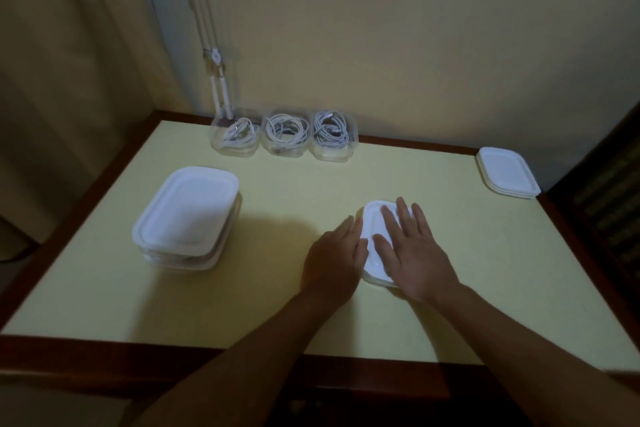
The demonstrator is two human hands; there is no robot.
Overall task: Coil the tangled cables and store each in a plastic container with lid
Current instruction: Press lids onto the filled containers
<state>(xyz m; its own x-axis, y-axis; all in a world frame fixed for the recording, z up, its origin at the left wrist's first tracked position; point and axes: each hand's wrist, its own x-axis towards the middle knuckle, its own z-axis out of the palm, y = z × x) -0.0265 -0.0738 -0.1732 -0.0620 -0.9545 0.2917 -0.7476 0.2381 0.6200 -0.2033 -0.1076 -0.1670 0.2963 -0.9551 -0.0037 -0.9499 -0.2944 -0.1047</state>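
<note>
**Hands.** The right hand (412, 253) lies flat, fingers straight and spread, palm down on the white lid of a container (373, 218) at the front right of the worktop (277, 295). The left hand (336, 253) is also flat with straight fingers and sits against the left edge of the same lid. Neither hand grips anything.

**Step in hand.** This appears to be lid closure, with both hands pressing the lid onto its container. The lid and hands hide the contents, so it cannot be told whether a cable is inside.

**Location of task items.**
- Three open clear containers stand side by side at the far edge of the worktop: left (235, 139), middle (285, 135) and right (332, 137). Each holds a coiled white cable and has no lid.
- A stack of spare lids (505, 173) lies at the far right corner.
- A stack of closed containers (188, 215) stands at the left, well apart from the hands.

**Next move.** Check that the lid is seated along every edge, pressing on any corner that stands proud. Move the closed container aside, probably to the stack of closed containers. Then take one spare lid and fit it to one of the three open containers, with the coil tucked fully below the rim.
</note>
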